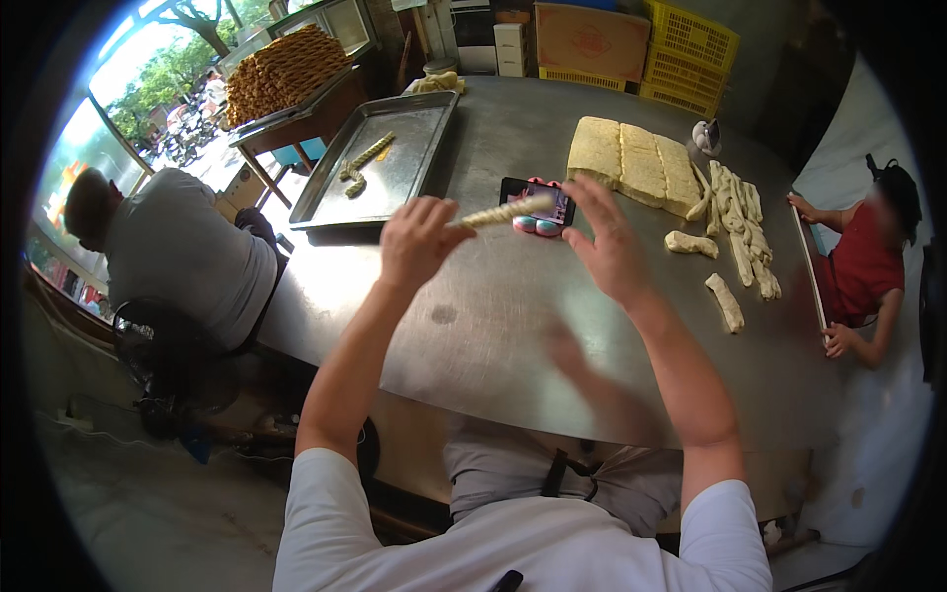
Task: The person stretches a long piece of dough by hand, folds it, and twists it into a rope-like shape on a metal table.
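Observation:
My left hand (419, 240) is closed on one end of a twisted dough stick (505, 212), held up over the metal table. The stick's other end points toward my right hand (607, 240), whose fingers are stretched out and apart, with nothing in them. Beneath and behind the dough lies a phone (555, 204) on a pink and blue stand. To the right, a scored slab of dough (636, 163) sits beside a heap of cut dough strips (740, 222). Two short dough pieces, one (692, 244) near the slab and another (725, 302) closer to me, lie apart.
At the left, a metal tray (414, 148) holds twisted dough (367, 164). Beyond it rises a pile of browned twists (286, 74). One person (187, 257) sits at the left; another (868, 257) stands at the right table edge. Yellow crates (691, 54) stand behind.

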The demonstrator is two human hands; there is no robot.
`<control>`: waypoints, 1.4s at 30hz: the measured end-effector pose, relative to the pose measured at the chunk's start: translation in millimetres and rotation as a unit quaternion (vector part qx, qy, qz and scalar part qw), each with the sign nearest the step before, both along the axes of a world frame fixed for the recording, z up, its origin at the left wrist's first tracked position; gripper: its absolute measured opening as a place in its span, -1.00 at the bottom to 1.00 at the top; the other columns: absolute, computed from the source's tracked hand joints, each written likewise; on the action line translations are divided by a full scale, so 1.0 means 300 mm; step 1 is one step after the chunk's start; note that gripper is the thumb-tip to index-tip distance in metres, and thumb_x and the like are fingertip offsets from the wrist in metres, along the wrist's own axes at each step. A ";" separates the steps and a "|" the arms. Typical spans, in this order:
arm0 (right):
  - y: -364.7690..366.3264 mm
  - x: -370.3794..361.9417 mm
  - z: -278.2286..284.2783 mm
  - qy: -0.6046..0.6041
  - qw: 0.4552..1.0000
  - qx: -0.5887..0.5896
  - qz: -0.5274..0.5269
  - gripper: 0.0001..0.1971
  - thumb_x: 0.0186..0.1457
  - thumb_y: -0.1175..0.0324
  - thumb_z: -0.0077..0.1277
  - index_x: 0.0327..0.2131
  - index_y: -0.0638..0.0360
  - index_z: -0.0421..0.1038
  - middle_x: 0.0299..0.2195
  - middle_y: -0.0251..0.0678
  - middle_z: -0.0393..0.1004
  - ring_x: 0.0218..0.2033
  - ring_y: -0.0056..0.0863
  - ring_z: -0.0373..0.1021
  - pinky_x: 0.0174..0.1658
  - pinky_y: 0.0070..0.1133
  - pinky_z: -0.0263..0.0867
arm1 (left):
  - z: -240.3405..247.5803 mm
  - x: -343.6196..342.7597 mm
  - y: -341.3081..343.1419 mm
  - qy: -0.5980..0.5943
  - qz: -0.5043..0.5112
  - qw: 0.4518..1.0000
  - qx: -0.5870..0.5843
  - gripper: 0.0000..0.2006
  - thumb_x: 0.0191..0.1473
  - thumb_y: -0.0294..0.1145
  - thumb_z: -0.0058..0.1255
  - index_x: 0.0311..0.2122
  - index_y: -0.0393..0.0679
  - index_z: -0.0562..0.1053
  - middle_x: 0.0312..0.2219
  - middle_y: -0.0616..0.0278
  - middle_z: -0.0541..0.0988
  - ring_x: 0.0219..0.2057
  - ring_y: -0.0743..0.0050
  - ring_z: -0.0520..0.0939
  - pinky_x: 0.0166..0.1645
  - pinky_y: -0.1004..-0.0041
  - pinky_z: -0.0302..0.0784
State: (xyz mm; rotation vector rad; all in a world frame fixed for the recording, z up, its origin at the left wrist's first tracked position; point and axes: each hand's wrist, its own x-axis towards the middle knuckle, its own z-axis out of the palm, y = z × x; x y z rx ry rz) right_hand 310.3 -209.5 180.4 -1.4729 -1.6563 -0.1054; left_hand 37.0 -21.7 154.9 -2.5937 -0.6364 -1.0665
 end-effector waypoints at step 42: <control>-0.696 0.121 -0.438 -0.038 0.962 -0.270 -0.015 -0.62 0.13 0.24 0.39 0.00 0.12 0.62 -0.12 -0.31 0.52 0.03 -0.25 0.45 0.10 -0.30 0.47 | -0.426 0.324 -0.852 0.156 -0.137 0.932 -0.298 -0.44 0.21 -0.04 0.29 0.24 -0.08 0.53 0.02 0.17 0.57 0.08 0.12 0.56 0.22 0.18 0.50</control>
